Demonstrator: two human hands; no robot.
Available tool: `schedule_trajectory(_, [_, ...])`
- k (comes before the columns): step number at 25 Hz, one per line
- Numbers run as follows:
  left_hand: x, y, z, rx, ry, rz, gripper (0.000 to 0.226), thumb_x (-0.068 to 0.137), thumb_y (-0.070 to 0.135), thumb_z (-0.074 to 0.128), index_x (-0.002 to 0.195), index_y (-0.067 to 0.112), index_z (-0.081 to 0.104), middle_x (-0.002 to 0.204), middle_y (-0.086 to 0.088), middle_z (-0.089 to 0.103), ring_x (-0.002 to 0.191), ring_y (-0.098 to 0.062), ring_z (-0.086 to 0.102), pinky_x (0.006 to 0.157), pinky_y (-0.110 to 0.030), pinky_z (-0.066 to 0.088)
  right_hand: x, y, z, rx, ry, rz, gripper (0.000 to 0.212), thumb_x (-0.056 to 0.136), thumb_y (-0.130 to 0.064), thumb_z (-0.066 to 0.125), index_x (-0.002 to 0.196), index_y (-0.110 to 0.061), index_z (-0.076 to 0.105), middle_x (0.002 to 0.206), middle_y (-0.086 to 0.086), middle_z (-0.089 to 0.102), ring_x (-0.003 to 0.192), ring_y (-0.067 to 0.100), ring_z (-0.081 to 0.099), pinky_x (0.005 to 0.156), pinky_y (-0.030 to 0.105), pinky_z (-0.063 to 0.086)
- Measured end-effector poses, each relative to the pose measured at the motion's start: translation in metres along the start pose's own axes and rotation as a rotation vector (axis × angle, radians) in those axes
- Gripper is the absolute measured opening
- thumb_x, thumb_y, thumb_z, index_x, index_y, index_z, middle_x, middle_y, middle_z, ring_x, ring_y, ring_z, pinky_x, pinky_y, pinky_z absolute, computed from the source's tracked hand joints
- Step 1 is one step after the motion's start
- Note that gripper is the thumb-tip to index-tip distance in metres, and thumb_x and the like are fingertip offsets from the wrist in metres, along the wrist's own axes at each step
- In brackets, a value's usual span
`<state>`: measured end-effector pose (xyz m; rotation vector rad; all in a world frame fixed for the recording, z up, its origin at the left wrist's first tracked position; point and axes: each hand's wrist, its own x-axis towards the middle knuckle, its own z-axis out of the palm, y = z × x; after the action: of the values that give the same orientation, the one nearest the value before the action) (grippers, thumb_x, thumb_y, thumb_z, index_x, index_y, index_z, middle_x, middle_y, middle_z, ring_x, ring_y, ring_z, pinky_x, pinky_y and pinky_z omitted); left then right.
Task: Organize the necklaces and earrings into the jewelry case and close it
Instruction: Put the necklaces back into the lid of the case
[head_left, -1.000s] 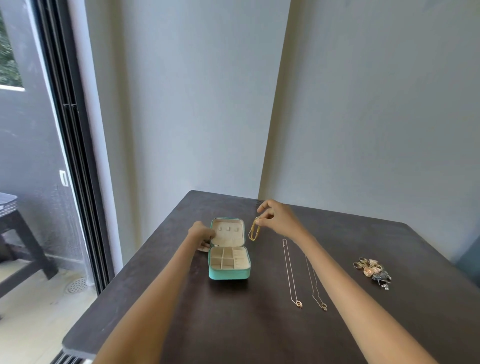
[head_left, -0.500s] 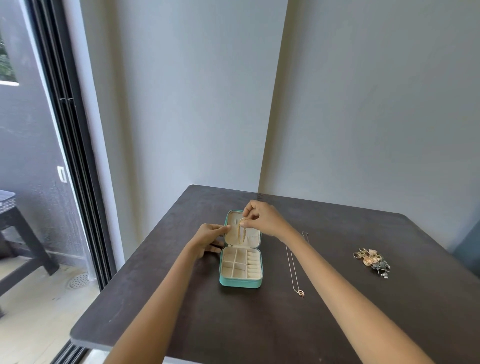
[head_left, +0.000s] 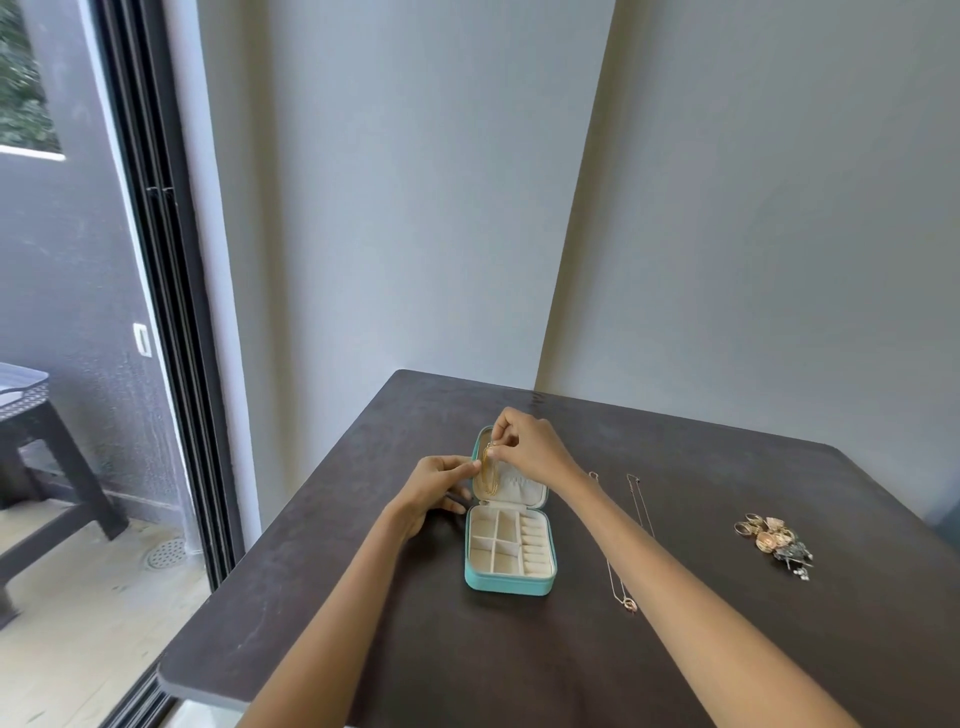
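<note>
two hands work at the open jewelry case (head_left: 511, 551) mid-frame: the right hand (head_left: 530, 449) pinches a gold necklace (head_left: 488, 470) against the lid, the left hand (head_left: 439, 480) grips the lid's edge, which probably needs steadying while hooking.
</note>
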<state>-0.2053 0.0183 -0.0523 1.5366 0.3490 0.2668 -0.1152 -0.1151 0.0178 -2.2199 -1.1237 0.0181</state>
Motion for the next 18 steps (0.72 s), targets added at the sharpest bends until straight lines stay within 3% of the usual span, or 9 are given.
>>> schedule_trajectory(10, [0.0, -0.004, -0.001, -0.007, -0.017, 0.053, 0.021, 0.09, 0.026, 0.061, 0.104, 0.013, 0.07, 0.075, 0.003, 0.069, 0.06, -0.007, 0.057, 0.05, -0.018, 0.05, 0.005, 0.005, 0.014, -0.245, 0.168, -0.099, 0.01, 0.088, -0.014, 0.061, 0.098, -0.012, 0.06, 0.093, 0.004, 0.072, 0.088, 0.022, 0.065, 0.074, 0.037, 0.052])
schedule_trajectory(14, [0.001, -0.006, -0.002, 0.019, -0.025, 0.083, 0.023, 0.089, 0.026, 0.062, 0.106, 0.012, 0.07, 0.075, 0.005, 0.069, 0.06, -0.007, 0.056, 0.048, -0.017, 0.049, 0.005, 0.005, 0.016, -0.515, 0.184, -0.18, 0.013, 0.092, -0.019, 0.057, 0.104, -0.015, 0.059, 0.092, 0.008, 0.067, 0.083, 0.025, 0.064, 0.068, 0.032, 0.05])
schedule_trajectory(16, [0.001, -0.007, -0.004, 0.042, -0.045, 0.089, 0.024, 0.089, 0.026, 0.062, 0.106, 0.012, 0.07, 0.076, 0.003, 0.069, 0.061, -0.007, 0.056, 0.049, -0.018, 0.049, 0.001, 0.003, 0.017, -0.685, 0.219, -0.264, 0.013, 0.08, -0.015, 0.073, 0.09, -0.014, 0.063, 0.077, 0.005, 0.066, 0.065, 0.019, 0.064, 0.055, 0.025, 0.049])
schedule_trajectory(18, [0.001, -0.007, -0.004, 0.058, -0.056, 0.096, 0.023, 0.089, 0.026, 0.062, 0.107, 0.013, 0.07, 0.08, 0.003, 0.07, 0.061, -0.006, 0.055, 0.049, -0.018, 0.05, -0.002, 0.002, 0.018, -0.789, 0.208, -0.304, 0.033, 0.054, -0.01, 0.089, 0.069, -0.017, 0.061, 0.056, -0.002, 0.06, 0.047, 0.013, 0.056, 0.041, 0.022, 0.043])
